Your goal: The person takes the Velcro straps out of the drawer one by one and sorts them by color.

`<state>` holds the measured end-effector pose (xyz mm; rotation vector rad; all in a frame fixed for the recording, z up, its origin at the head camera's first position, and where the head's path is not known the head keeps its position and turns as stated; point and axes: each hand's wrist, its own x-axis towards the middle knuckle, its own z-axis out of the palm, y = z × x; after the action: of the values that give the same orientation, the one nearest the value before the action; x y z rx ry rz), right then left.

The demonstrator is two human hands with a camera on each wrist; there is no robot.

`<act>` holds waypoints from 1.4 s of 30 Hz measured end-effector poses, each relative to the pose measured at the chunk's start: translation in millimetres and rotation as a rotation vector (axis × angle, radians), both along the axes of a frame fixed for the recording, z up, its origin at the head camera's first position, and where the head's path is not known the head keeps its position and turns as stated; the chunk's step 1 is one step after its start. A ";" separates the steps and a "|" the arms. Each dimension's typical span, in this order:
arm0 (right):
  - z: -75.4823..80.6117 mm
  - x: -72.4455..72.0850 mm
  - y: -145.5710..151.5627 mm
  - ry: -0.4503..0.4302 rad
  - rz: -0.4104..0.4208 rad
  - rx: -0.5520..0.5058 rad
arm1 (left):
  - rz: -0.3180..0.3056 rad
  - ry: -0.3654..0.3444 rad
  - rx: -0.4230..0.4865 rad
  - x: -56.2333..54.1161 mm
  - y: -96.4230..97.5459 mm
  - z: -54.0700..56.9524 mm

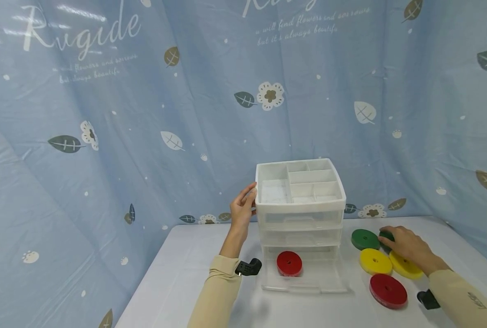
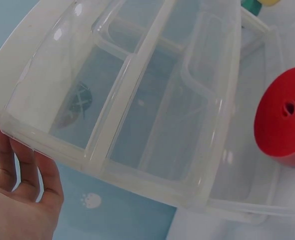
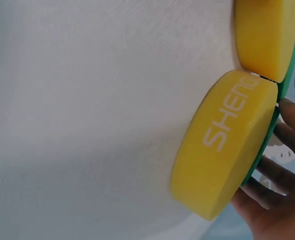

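A white drawer unit [image 1: 300, 206] with clear drawers stands on the table, its bottom drawer [image 1: 325, 280] pulled out. Inside that drawer lies a red tape roll [image 1: 289, 263], wound flat like a disc. My left hand [image 1: 242, 209] rests against the unit's upper left side, fingers [image 2: 25, 165] extended under the edge of the top. On the right, my right hand [image 1: 409, 246] grips a green tape roll [image 1: 386, 240], thumb and fingers around its edge. Just in front of it is a yellow tape roll [image 3: 227, 140] with white lettering on its side.
Beside the gripped roll lie another green roll [image 1: 365, 239], a second yellow roll [image 1: 375, 261] and a red roll [image 1: 388, 290] nearer the front. The unit's top tray [image 1: 274, 191] has several compartments. A blue patterned curtain [image 1: 210, 114] hangs behind the white table [image 1: 165, 282].
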<state>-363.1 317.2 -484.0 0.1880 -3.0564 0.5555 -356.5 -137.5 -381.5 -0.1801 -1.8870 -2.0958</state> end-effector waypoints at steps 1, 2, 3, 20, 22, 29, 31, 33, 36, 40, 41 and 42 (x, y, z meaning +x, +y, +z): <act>-0.3 -0.2 0.2 0.000 0.001 0.003 | 0.000 0.001 0.001 -0.2 -0.2 0.0; -0.3 -0.4 0.2 0.002 0.001 0.005 | 0.000 0.003 0.001 -0.4 -0.4 0.2; -0.4 -0.9 0.3 0.003 0.002 0.007 | 0.000 0.005 0.002 -0.6 -0.6 0.3; 0.2 -9.4 -10.6 -0.026 -0.007 0.043 | -0.011 -0.019 0.018 6.4 -6.0 8.3; 0.5 -8.3 -11.4 -0.024 -0.002 0.050 | 0.004 0.000 0.020 7.5 -4.8 9.2; 2.5 -1.1 -13.9 0.000 -0.012 0.091 | 0.022 0.044 0.022 16.7 2.5 17.2; 1.3 0.6 -14.2 0.010 -0.014 0.097 | 0.016 0.051 0.016 24.0 4.4 22.5; -0.4 1.7 -13.9 0.027 -0.016 0.104 | 0.016 0.053 0.013 24.2 5.5 22.3; -0.4 4.1 -14.8 0.050 -0.022 0.114 | 0.019 0.061 0.007 24.5 6.5 22.2; 2.6 8.3 -18.8 0.068 -0.021 0.135 | 0.020 0.063 0.004 23.8 6.5 21.2; 3.7 9.0 -20.1 0.070 -0.019 0.140 | 0.020 0.062 0.005 23.6 6.3 20.9; 5.2 9.6 -21.4 0.072 -0.015 0.146 | 0.019 0.063 0.005 23.5 6.1 20.7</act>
<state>-353.5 295.7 -478.8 0.1848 -3.0258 0.3174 -333.0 -131.4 -360.8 -0.2240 -1.8394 -2.0582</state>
